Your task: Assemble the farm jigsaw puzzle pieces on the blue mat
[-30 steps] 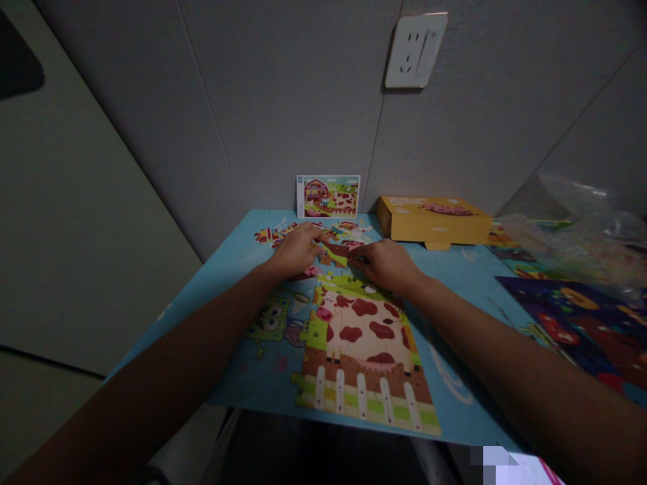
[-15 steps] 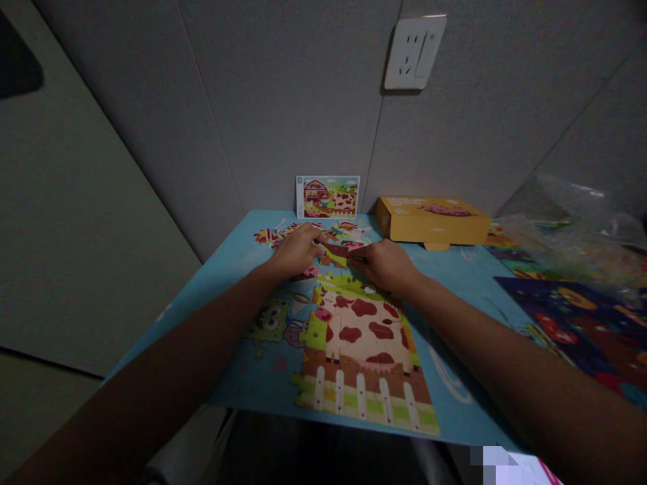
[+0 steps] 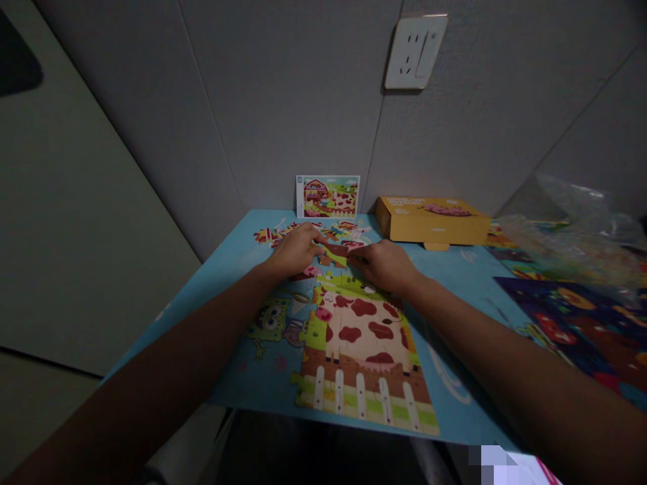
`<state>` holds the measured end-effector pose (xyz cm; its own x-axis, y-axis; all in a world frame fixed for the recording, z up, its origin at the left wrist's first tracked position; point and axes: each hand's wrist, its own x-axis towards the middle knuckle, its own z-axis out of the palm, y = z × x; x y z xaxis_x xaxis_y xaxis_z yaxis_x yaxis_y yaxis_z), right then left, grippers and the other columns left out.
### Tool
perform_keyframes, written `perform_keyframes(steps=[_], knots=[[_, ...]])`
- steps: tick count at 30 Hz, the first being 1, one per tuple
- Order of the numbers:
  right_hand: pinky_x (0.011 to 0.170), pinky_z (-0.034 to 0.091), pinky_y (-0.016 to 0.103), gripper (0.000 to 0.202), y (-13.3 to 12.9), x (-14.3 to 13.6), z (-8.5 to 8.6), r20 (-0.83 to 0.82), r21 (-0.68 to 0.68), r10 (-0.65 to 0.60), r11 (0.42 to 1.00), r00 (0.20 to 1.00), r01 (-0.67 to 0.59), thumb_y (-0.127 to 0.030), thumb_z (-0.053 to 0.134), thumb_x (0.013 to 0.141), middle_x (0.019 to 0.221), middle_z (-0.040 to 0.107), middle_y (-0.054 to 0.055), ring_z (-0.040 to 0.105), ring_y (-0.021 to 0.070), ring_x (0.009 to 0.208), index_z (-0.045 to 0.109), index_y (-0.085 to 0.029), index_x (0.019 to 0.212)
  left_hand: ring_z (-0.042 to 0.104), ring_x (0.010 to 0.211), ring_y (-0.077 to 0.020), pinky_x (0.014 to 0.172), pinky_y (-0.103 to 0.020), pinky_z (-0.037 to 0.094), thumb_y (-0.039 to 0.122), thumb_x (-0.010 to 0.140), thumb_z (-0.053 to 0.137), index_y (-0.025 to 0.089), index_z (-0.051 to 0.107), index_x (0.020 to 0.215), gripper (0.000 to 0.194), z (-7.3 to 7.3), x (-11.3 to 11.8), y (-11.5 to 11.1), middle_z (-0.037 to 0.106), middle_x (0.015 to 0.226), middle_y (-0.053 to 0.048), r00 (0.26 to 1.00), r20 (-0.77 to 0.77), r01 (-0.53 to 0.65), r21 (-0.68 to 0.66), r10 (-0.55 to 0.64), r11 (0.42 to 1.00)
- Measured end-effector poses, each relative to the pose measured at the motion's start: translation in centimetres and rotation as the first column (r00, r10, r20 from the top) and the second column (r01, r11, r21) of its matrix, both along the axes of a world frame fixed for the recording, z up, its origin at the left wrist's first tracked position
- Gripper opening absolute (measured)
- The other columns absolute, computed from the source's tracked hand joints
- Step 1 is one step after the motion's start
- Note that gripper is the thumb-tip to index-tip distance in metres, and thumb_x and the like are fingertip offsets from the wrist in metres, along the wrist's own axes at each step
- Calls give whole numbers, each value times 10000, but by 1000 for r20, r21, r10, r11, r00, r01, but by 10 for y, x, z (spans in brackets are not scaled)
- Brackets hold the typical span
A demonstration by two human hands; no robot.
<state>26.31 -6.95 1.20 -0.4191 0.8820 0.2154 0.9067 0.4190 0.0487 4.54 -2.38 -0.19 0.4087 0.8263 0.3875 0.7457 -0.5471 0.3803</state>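
Observation:
A partly joined jigsaw point(image 3: 368, 337) with a spotted cow and a white fence lies on the blue table. Beyond its far edge, my left hand point(image 3: 297, 249) has its fingers bent around the left side of a green and brown jigsaw piece point(image 3: 334, 258). My right hand point(image 3: 385, 265) pinches a dark reddish-brown jigsaw piece point(image 3: 337, 249), held tilted just behind the green one. Whether the two pieces are joined I cannot tell. Pink and red pieces point(image 3: 306, 273) show under my left wrist. Several loose pieces point(image 3: 270, 236) are spread behind my hands.
A picture card point(image 3: 328, 197) of the farm scene leans against the wall. Right of it stands an orange box point(image 3: 435, 222) with its flap out. Crumpled clear plastic point(image 3: 581, 236) and a dark printed sheet point(image 3: 571, 316) are at the right. The table point(image 3: 202, 296) carries a cartoon print.

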Motion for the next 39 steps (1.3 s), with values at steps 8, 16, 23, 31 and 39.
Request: perform_keyframes(steps=[8, 16, 23, 31, 39], knots=[[587, 301, 299, 361, 2, 0, -1, -93, 56, -78, 995, 993, 83, -355, 398, 979, 908, 757, 108, 675, 232, 749, 712, -227, 1100, 601, 973, -212, 900, -345, 462, 185, 854, 619, 171, 681, 968, 130, 1, 1, -1, 626, 1014, -67, 1000, 19, -10, 53, 9, 999], [582, 325, 269, 323, 2, -3, -2, -376, 95, -51, 991, 925, 93, -401, 436, 974, 778, 732, 74, 617, 191, 625, 673, -189, 1030, 604, 818, -190, 794, -327, 459, 210, 855, 607, 179, 585, 840, 40, 3, 7, -7, 648, 880, -44, 989, 112, -96, 2, 96, 995], [555, 313, 251, 344, 1, -2, -2, -543, 130, 17, 990, 840, 63, -449, 472, 955, 702, 694, 57, 569, 160, 558, 662, -177, 867, 568, 789, -183, 754, -318, 429, 279, 841, 602, 178, 553, 714, 168, 8, 10, -17, 589, 808, -32, 987, -25, 158, 44, -157, 986], [542, 276, 260, 327, -1, -5, -2, -542, 95, 36, 995, 840, 18, -438, 498, 941, 663, 663, 40, 494, 135, 508, 664, -174, 844, 435, 503, -99, 511, -236, 331, 253, 836, 562, 185, 566, 829, 68, 3, 12, -20, 473, 583, 45, 968, 187, 179, -39, -169, 983], [534, 239, 270, 292, -3, -6, -2, -539, 31, 22, 1000, 842, -7, -416, 506, 907, 562, 573, 8, 430, 132, 485, 660, -174, 853, 585, 579, -91, 506, -186, 443, 223, 815, 576, 175, 496, 929, 147, -1, 16, -16, 602, 780, -2, 788, 599, 255, -112, -139, 960]])
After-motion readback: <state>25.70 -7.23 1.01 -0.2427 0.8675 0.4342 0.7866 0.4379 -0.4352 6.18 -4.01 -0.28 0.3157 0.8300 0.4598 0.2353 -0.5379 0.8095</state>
